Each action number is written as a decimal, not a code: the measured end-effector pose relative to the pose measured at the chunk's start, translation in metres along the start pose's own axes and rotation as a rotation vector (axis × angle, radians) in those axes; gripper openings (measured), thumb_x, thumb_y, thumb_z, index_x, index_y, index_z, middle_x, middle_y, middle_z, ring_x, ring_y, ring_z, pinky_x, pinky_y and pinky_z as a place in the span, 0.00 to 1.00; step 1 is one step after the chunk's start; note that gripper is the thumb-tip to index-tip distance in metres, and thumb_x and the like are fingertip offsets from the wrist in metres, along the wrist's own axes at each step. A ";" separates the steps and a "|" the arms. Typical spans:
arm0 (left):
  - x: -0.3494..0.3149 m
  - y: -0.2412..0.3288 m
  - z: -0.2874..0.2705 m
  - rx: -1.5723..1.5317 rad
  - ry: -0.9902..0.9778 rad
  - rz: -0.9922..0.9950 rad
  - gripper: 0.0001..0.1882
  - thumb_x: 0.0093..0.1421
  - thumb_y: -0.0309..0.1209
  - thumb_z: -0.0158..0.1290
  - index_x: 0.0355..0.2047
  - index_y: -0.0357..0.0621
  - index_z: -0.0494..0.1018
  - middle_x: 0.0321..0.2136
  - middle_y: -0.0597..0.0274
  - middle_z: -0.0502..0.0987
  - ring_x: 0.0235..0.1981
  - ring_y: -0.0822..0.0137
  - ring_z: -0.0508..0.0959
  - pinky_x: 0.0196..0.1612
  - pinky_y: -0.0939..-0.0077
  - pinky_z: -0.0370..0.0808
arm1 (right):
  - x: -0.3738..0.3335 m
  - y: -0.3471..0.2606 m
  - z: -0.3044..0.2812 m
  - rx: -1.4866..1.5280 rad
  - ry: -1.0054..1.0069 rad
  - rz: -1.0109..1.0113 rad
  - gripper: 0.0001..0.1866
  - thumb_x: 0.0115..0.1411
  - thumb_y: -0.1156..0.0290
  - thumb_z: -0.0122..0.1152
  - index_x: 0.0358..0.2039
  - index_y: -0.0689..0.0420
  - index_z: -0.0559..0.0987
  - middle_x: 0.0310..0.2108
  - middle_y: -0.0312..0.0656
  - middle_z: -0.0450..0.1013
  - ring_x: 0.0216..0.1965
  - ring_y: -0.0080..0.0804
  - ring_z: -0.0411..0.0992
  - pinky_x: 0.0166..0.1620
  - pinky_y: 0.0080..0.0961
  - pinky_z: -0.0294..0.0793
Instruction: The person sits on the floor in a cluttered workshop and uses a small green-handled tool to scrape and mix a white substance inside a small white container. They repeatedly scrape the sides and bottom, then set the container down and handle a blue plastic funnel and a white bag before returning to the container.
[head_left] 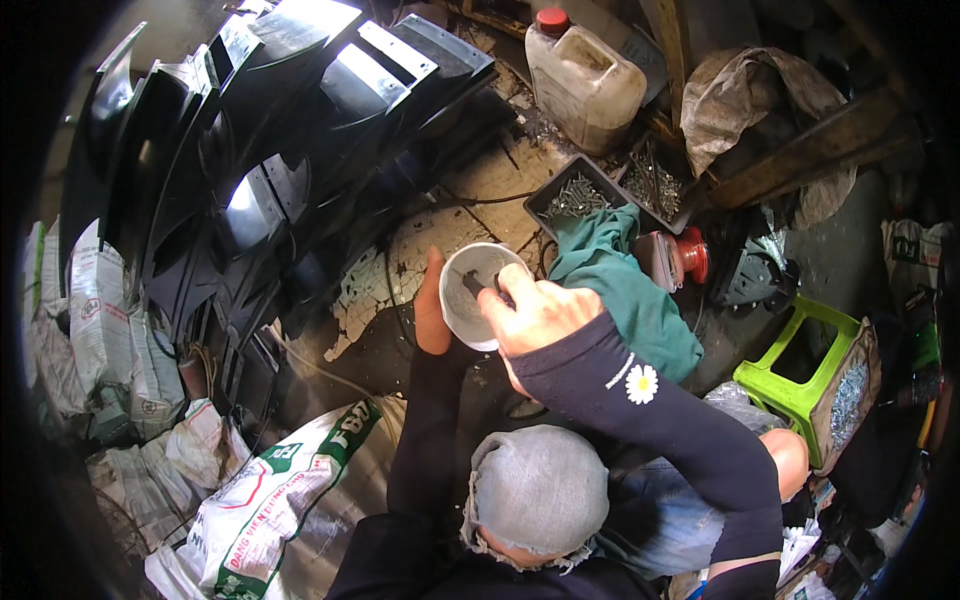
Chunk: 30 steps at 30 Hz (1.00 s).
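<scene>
A white plastic cup (pixel 462 300) with greyish stuff inside is tilted toward me near the middle of the view. My left hand (pixel 432 305) wraps around its left side, with thumb and palm pressed to the wall. Over the right rim reaches my right hand (pixel 540 315), its fingers closed on a small dark tool (pixel 473 284) that dips into the cup. The tool's kind is hard to make out, since the fingers cover most of it. Both forearms wear black sleeves, and a daisy decorates the right one.
Black curved panels (pixel 300 130) stack up at the left. Beyond the hands are a tray of screws (pixel 578 195), a green cloth (pixel 630 290) and a jerrycan (pixel 585 85) with a red cap. A lime-green stool (pixel 790 370) stands right; a printed sack (pixel 290 500) lies lower left.
</scene>
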<state>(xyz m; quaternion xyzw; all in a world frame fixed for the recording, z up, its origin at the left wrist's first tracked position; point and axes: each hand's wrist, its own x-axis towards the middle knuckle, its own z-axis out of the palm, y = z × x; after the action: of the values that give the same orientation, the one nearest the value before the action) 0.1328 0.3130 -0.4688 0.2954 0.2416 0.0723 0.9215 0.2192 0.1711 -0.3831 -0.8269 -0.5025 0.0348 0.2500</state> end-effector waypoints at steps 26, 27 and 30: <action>0.005 0.002 0.006 -0.026 -0.007 0.017 0.39 0.65 0.60 0.31 0.51 0.32 0.68 0.45 0.42 0.75 0.47 0.49 0.75 0.53 0.57 0.70 | -0.003 -0.006 0.004 0.113 -0.030 0.084 0.16 0.42 0.73 0.63 0.36 0.55 0.75 0.33 0.41 0.67 0.27 0.38 0.75 0.28 0.33 0.74; 0.004 0.001 0.006 -0.045 -0.014 0.013 0.39 0.65 0.59 0.31 0.51 0.32 0.68 0.45 0.43 0.75 0.47 0.50 0.76 0.52 0.58 0.71 | -0.003 -0.005 0.003 0.121 -0.047 0.067 0.16 0.42 0.73 0.63 0.35 0.55 0.75 0.33 0.41 0.67 0.27 0.38 0.75 0.27 0.33 0.74; 0.002 -0.001 0.008 -0.089 -0.013 0.014 0.39 0.66 0.58 0.29 0.51 0.31 0.68 0.45 0.45 0.75 0.46 0.53 0.76 0.51 0.62 0.73 | -0.002 -0.004 0.001 0.136 -0.087 0.054 0.16 0.42 0.73 0.64 0.35 0.56 0.76 0.33 0.42 0.67 0.27 0.37 0.75 0.27 0.32 0.74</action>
<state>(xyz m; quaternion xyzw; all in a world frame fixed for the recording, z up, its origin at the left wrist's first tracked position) 0.1383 0.3083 -0.4647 0.2562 0.2300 0.0876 0.9348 0.2147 0.1710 -0.3828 -0.8190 -0.4867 0.1117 0.2826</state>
